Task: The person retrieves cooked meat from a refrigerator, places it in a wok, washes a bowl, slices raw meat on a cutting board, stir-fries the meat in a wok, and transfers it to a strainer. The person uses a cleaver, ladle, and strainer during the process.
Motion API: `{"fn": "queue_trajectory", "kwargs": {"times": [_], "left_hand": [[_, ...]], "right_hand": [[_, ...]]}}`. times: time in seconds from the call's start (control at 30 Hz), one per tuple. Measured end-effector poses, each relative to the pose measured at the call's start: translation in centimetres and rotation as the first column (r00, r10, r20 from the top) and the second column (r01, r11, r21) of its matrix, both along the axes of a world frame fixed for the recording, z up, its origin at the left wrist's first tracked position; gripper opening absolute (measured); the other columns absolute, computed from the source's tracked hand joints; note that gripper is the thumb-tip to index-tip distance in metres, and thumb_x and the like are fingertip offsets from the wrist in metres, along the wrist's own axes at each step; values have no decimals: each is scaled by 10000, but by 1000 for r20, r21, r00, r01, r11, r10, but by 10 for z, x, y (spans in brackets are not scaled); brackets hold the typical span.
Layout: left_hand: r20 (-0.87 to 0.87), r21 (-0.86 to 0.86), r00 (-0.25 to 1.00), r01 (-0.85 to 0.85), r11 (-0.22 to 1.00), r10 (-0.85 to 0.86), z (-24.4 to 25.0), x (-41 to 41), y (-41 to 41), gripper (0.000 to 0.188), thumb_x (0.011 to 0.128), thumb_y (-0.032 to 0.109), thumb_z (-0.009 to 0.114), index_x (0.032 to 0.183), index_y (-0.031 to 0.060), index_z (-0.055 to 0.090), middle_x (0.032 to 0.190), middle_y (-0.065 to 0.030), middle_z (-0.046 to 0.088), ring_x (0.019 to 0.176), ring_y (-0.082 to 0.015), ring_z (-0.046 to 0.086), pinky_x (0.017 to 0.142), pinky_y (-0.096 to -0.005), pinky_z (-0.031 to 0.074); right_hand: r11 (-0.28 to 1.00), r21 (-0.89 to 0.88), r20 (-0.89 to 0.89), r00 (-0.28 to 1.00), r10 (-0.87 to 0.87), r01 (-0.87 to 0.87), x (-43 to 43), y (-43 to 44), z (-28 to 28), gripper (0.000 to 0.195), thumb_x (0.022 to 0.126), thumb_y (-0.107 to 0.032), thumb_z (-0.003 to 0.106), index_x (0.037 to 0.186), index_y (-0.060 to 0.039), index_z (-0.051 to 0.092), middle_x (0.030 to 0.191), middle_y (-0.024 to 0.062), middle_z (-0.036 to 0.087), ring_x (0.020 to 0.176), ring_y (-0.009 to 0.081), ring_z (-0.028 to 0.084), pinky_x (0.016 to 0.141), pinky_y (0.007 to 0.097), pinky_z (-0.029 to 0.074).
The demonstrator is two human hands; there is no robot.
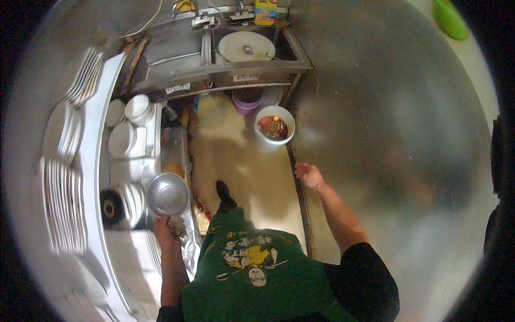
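At the lower left, my left hand is at the near rim of a round metal bowl, by the shelf edge. A pale, crumpled clump, perhaps a cloth or scrubber, lies against its fingers; what exactly the fingers grip is hard to tell. My right hand hangs on the right with its fingers partly curled, near a dark floor edge, and nothing shows in it. Beyond it, a white bucket holds reddish-brown food scraps or liquid.
Shelves with stacked white plates and bowls line the left. Ahead stands a metal sink with a large round pale lid or basin, taps and a yellow jug. Beneath it is a purple bucket.
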State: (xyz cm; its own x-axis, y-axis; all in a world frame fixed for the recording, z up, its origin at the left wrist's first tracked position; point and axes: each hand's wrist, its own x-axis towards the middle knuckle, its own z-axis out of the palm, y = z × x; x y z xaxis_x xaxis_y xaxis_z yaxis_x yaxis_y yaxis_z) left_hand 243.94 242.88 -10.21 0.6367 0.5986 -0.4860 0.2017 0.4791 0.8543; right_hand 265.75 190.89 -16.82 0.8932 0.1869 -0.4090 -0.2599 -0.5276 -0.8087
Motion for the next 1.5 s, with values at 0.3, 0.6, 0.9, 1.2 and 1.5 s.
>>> {"fn": "queue_trajectory", "kwargs": {"times": [0.3, 0.6, 0.9, 1.2, 1.5], "left_hand": [[12, -241, 999, -32, 970, 35, -7, 297, 80, 112, 812, 134, 613, 881, 54, 577, 823, -72, 596, 711, -208, 604, 649, -348, 510], [-211, 103, 969, 156, 982, -132, 6, 475, 125, 250, 850, 165, 592, 1040, 4, 569, 962, -112, 609, 869, -247, 616, 723, -383, 501], [-580, 278, 813, 138, 950, 51, -6, 496, 119, 304, 832, 235, 570, 1038, 12, 577, 919, -94, 581, 739, -215, 569, 568, -360, 459], [-670, 243, 725, 14, 970, 157, 11, 590, 77, 283, 817, 247, 592, 989, 22, 582, 847, -89, 562, 728, -212, 590, 501, -355, 464], [-599, 48, 795, -83, 995, 95, -6, 547, 81, 352, 793, 218, 614, 1095, 38, 583, 941, -104, 619, 759, -235, 609, 587, -351, 491]], "right_hand": [[853, -511, -36, 994, 99, -104, 123, -42, -60, 363, 804, -93, 640, 1164, -58, 609, 1008, 76, 665, 831, 190, 643, 724, 314, 526], [934, -161, 471, 856, -213, 320, 517, 22, 26, 283, 917, -170, 582, 1153, -16, 612, 929, 59, 650, 779, 148, 602, 665, 288, 495], [165, -966, -25, 704, 710, -200, 878, -22, -255, 221, 862, -185, 560, 989, -75, 703, 1130, 181, 648, 948, 273, 651, 770, 427, 530], [313, -905, -44, 797, 603, -287, 899, 20, -257, 205, 845, -180, 567, 958, -74, 702, 1059, 169, 665, 939, 308, 650, 770, 443, 530], [319, -934, 341, 669, 660, 162, 901, 26, -133, 190, 829, -175, 574, 926, -72, 702, 989, 157, 683, 929, 343, 650, 770, 459, 530]]}}
